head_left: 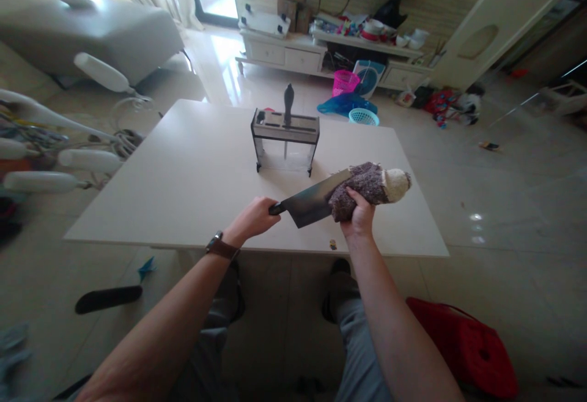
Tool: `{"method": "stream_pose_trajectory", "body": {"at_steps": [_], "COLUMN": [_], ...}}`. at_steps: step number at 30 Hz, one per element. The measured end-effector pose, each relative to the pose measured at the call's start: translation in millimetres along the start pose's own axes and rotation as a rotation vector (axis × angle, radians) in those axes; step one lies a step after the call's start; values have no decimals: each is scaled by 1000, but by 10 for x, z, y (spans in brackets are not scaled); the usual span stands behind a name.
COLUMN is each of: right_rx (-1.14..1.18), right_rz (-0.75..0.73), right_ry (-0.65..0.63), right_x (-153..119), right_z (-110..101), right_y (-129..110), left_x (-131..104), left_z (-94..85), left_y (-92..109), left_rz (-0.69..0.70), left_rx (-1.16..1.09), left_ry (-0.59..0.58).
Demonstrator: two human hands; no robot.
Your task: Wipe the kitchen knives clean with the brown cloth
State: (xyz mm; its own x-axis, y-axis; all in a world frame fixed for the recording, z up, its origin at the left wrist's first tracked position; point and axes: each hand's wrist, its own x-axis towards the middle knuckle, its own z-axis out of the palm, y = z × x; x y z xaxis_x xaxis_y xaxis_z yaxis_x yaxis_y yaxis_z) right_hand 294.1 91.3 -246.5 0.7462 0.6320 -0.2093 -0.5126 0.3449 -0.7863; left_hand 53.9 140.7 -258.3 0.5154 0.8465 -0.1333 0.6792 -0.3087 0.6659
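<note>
My left hand [257,217] is closed round the black handle of a cleaver [312,202], whose broad blade points to the right above the table. A bunched fluffy cloth [364,188], brown-purple with a cream end, is in my right hand [360,215], thumb on top and fingers underneath. The cloth covers the far end of the blade. Behind the cleaver, a clear-sided knife block [285,130] with a dark top stands upright on the white table [183,175]. One dark-handled tool [288,102] sticks up from its slots.
A small sticker-like figure [332,245] sits at the table's near edge. Beyond the table are a blue basket [364,117], a pink basket [345,82] and a low white cabinet [302,59]. White-padded equipment [92,158] stands left; a red bag [463,344] lies on the floor at right.
</note>
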Motion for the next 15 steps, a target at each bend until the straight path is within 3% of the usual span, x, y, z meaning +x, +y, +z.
{"method": "stream_pose_trajectory", "body": {"at_steps": [15], "right_rx": [35], "right_rz": [221], "right_ry": [-13], "right_x": [105], "right_z": [-74], "right_y": [32], "left_x": [-11], "left_z": [225], "left_y": [138], "left_rz": [-53], "left_rx": [-200], "left_ry": [34]}}
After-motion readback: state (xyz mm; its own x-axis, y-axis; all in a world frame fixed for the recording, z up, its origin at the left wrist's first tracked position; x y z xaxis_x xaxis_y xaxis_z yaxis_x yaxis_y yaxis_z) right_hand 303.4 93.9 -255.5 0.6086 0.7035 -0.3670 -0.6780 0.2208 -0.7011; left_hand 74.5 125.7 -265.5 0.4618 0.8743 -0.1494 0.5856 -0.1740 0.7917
